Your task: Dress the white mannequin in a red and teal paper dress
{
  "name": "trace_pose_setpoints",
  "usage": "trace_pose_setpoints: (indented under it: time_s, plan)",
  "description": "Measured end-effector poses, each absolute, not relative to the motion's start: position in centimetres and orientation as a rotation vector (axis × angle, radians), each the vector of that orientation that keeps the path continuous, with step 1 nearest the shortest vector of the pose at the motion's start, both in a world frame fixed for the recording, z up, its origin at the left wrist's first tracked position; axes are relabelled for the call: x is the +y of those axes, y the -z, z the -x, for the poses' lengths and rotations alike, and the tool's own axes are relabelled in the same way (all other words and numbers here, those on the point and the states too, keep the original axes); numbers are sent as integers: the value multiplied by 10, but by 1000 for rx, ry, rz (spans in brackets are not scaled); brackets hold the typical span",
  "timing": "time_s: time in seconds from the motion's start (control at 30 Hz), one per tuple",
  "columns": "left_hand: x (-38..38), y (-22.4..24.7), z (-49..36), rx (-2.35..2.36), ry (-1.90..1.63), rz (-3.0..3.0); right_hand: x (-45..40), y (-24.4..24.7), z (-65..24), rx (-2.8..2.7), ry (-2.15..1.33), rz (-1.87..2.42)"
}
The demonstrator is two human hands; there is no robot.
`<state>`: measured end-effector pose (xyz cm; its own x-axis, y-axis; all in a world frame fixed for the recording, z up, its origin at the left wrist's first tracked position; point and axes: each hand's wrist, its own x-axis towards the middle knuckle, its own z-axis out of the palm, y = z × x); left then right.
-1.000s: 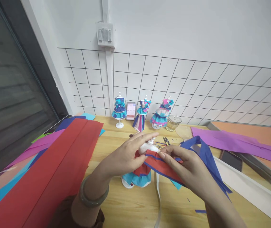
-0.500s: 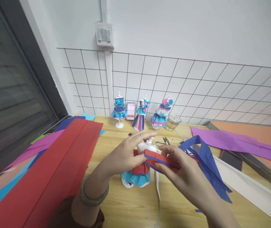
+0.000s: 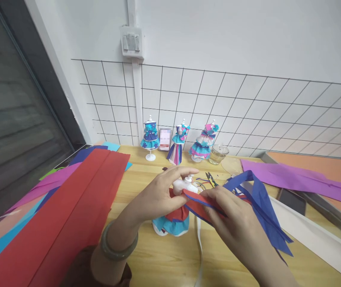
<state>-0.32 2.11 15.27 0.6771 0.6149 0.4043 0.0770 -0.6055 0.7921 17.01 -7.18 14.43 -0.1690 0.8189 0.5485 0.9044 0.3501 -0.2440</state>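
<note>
A small white dress form (image 3: 180, 185) stands tilted in front of me, wearing a red layer over a turquoise paper skirt (image 3: 174, 227). My left hand (image 3: 155, 195) is wrapped about its upper body, with the thumb pressed at the red layer. Between thumb and fingers my right hand (image 3: 233, 211) pinches a red paper strip (image 3: 199, 206) with blue edges. This strip reaches from the form's waist into the right hand, where its far part is hidden. A narrow white ribbon (image 3: 199, 239) hangs down beside the skirt.
Three dressed forms, among them one in blue (image 3: 150, 137), line the wall beside a phone (image 3: 164, 139) and a glass bowl (image 3: 219, 153). Yellow-black snips (image 3: 210, 179) lie behind my right hand. Red paper (image 3: 68, 199) covers the left; blue strips (image 3: 264, 211) and purple paper (image 3: 292, 177) lie right.
My right hand has turned over slightly, and the red strip has tilted with it, opening between its blue edges. The left hand stays on the form. More of the snips shows.
</note>
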Motion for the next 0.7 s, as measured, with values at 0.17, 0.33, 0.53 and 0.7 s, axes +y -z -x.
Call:
trace_pose_setpoints:
  time_s: [0.17,0.33,0.53,0.7]
  plan:
    - [20,-153,2,518,-901,-2137,-75,-148,-166,-2021,213,1489]
    - [19,-152,2,519,-893,-2111,-76,-148,-166,-2044,152,1475]
    - [19,-151,2,507,-894,-2076,-77,-147,-167,-2078,162,1450]
    - [19,-151,1,515,-892,-2064,-80,-146,-167,-2073,319,1458]
